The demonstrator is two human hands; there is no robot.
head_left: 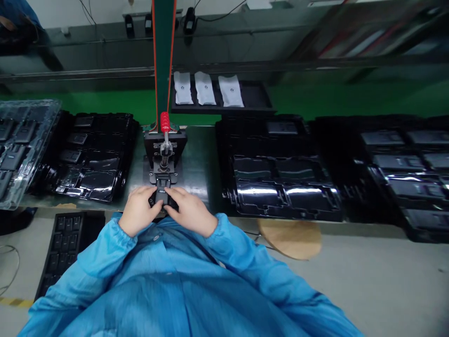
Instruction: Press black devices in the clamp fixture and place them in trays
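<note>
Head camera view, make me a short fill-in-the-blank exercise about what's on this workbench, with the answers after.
1. Both hands, left hand and right hand, hold a small ____ part at the base of the clamp fixture.
2. The fixture's lever has a ____ handle.
3. On the dark tray behind lie ____ white pouches.

Missing words: black; red; three

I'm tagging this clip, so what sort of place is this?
Most likely an electronics assembly line. Both hands, left hand and right hand, hold a small black part at a red-handled clamp fixture, flanked by black moulded trays.
</note>
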